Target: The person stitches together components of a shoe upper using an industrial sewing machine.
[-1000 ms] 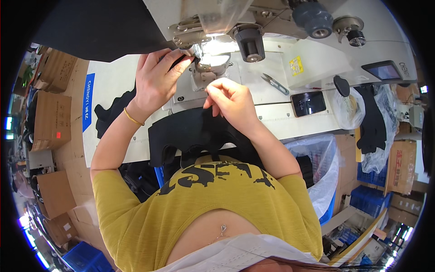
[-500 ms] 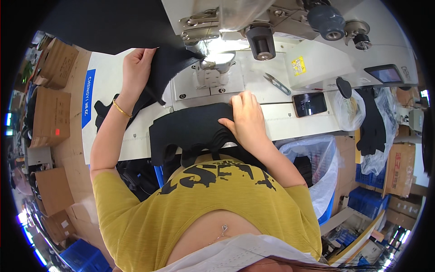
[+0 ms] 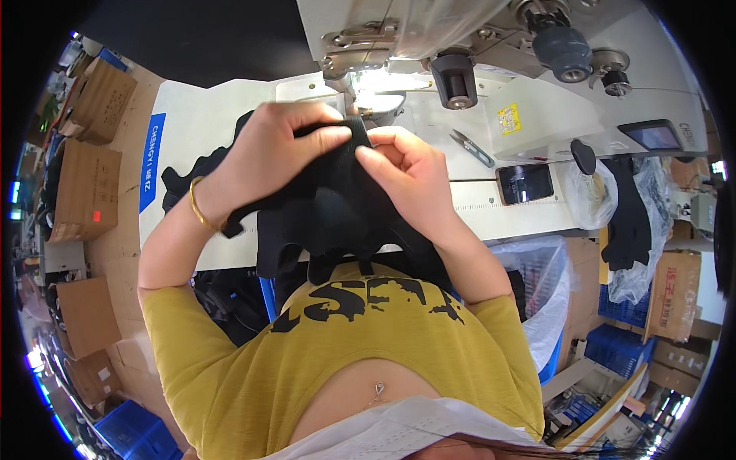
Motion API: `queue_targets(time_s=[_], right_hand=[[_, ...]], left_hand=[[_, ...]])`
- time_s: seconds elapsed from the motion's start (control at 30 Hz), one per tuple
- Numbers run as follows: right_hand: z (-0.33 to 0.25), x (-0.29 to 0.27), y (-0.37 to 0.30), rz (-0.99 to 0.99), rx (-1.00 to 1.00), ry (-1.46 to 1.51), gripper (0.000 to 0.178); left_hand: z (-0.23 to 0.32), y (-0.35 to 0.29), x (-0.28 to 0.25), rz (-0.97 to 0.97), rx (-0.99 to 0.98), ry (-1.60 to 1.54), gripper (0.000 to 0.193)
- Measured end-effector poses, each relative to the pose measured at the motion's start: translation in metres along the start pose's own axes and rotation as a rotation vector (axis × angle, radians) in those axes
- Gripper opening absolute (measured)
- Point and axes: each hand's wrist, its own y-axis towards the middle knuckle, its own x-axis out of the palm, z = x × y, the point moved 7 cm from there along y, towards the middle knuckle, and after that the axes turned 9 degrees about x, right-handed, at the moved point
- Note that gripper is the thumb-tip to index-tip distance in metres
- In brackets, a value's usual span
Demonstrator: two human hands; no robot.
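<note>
Two hands hold one soft black cloth piece (image 3: 337, 207) up over the white table (image 3: 207, 123). The left hand (image 3: 287, 146) pinches its top edge, and the right hand (image 3: 406, 172) pinches beside it. Behind sits one white sewing machine (image 3: 429, 31).

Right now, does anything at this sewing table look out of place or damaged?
Nothing stands out. Both hands, left hand and right hand, pinch the black fabric in front of the sewing machine; small snips lie flat on the table.
</note>
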Motion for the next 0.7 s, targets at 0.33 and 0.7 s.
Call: queue_targets(time_s=[0.33,0.7], right_hand=[[0.033,0.008,0.030,0.050,0.099,0.391,0.018],[0.018,0.006,0.020,-0.012,0.236,0.381,0.021]], left_hand=[[-0.043,0.030,-0.011,0.067,-0.274,-0.322,0.027],[-0.055,0.030,-0.023,0.247,-0.154,-0.114,0.020]])
